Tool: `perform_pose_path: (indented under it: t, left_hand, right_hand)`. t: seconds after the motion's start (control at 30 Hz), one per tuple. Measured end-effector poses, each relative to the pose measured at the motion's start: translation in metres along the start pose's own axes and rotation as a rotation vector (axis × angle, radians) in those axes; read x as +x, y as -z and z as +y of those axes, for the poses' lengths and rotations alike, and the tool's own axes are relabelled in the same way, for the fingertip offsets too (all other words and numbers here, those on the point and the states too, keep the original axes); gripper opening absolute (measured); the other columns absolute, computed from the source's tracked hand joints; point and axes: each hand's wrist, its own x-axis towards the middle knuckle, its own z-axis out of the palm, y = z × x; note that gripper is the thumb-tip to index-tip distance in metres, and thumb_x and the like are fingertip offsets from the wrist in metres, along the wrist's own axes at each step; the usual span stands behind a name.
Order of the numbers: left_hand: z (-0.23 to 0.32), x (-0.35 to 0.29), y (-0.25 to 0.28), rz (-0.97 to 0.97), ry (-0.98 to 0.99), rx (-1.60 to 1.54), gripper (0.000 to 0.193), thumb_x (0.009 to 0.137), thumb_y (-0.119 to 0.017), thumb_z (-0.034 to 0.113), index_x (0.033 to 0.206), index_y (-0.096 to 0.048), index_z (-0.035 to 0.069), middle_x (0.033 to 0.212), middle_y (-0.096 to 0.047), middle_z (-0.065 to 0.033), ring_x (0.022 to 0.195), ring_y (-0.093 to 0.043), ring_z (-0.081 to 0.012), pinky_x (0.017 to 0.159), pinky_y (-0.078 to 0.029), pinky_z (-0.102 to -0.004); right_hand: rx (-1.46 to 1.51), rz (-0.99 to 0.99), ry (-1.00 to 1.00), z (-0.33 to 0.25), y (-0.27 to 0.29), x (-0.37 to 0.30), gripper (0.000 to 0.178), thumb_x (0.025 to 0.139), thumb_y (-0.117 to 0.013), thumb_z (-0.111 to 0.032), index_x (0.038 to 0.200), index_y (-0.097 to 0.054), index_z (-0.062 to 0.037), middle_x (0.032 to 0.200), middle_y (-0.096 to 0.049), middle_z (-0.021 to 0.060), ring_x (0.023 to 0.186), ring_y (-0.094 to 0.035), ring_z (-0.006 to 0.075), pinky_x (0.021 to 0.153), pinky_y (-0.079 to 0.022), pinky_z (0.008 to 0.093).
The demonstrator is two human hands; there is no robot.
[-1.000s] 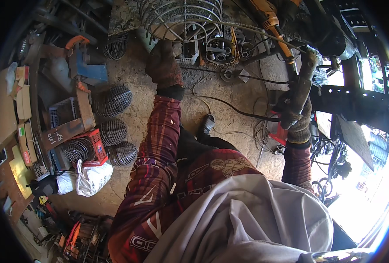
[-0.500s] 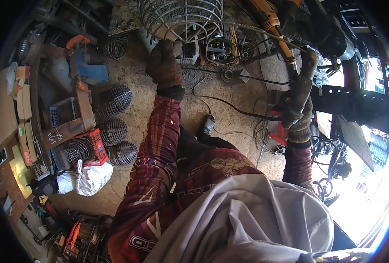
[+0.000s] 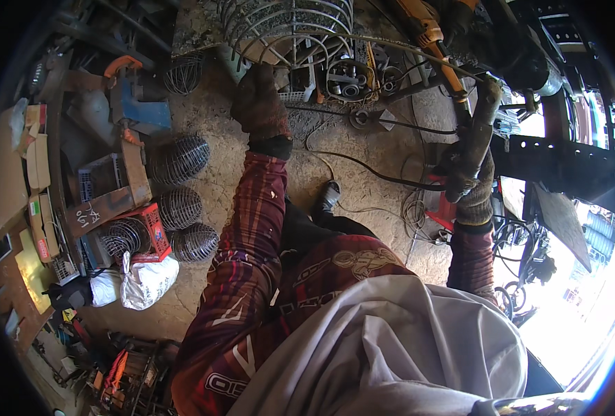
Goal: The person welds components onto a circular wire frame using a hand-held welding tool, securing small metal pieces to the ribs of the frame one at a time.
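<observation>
My left hand [image 3: 260,104], in a worn brown glove, is closed at the lower left edge of a domed cage of bent metal wire [image 3: 293,21]. The glove hides what lies in its fingers. My gloved right hand [image 3: 475,197] wraps round a thick, grey, pipe-like handle [image 3: 484,121], held tilted at the right. A long thin metal rod [image 3: 411,48] runs from the handle's upper end leftward across the cage's near side, curving down near my left glove.
Several wire cages [image 3: 180,158] lie on the floor at left, beside a red crate [image 3: 156,232] and a white sack [image 3: 148,281]. An orange power tool [image 3: 429,31] hangs at upper right. A tray of metal rings [image 3: 349,82] stands below the cage. Black cables [image 3: 370,166] cross the floor.
</observation>
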Motion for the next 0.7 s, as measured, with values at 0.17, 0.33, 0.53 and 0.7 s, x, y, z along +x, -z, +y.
perform_pose_path:
  t: [0.17,0.33,0.53,0.7]
  left_hand:
    - [-0.009,0.003,0.005,-0.052,-0.172,0.060,0.022,0.088,-0.064,0.023,0.093,-0.071,0.003,0.090,-0.071,-0.0102,0.083,-0.066,-0.0183,0.075,-0.052,-0.0322]
    - [-0.003,0.000,0.003,-0.085,-0.029,-0.029,0.021,0.088,-0.063,0.022,0.096,-0.070,0.004,0.093,-0.070,-0.0096,0.084,-0.066,-0.0186,0.077,-0.051,-0.0322]
    - [-0.010,0.001,0.004,-0.065,-0.135,0.095,0.023,0.088,-0.064,0.022,0.098,-0.070,0.002,0.094,-0.070,-0.0088,0.085,-0.066,-0.0174,0.076,-0.051,-0.0317]
    - [-0.007,-0.001,0.002,-0.008,-0.035,0.000,0.024,0.089,-0.065,0.023,0.096,-0.070,0.001,0.094,-0.071,-0.0088,0.083,-0.065,-0.0162,0.074,-0.051,-0.0308]
  right_hand:
    - [0.006,0.056,-0.008,-0.009,-0.007,0.003,0.044,0.080,-0.070,-0.006,0.118,-0.048,0.0001,0.087,-0.064,0.0092,0.073,-0.065,0.0165,0.063,-0.055,0.0301]
    - [-0.014,0.043,0.026,-0.006,-0.005,0.005,0.044,0.081,-0.070,-0.007,0.118,-0.048,0.0002,0.087,-0.064,0.0087,0.074,-0.066,0.0166,0.065,-0.056,0.0302]
    - [0.041,0.038,-0.034,-0.010,-0.006,0.006,0.043,0.081,-0.071,-0.009,0.117,-0.049,0.0001,0.087,-0.064,0.0083,0.075,-0.066,0.0162,0.066,-0.056,0.0304]
    - [-0.141,-0.011,0.037,-0.007,-0.001,0.005,0.043,0.087,-0.060,-0.007,0.126,-0.045,0.0014,0.089,-0.062,0.0077,0.074,-0.063,0.0149,0.064,-0.055,0.0291]
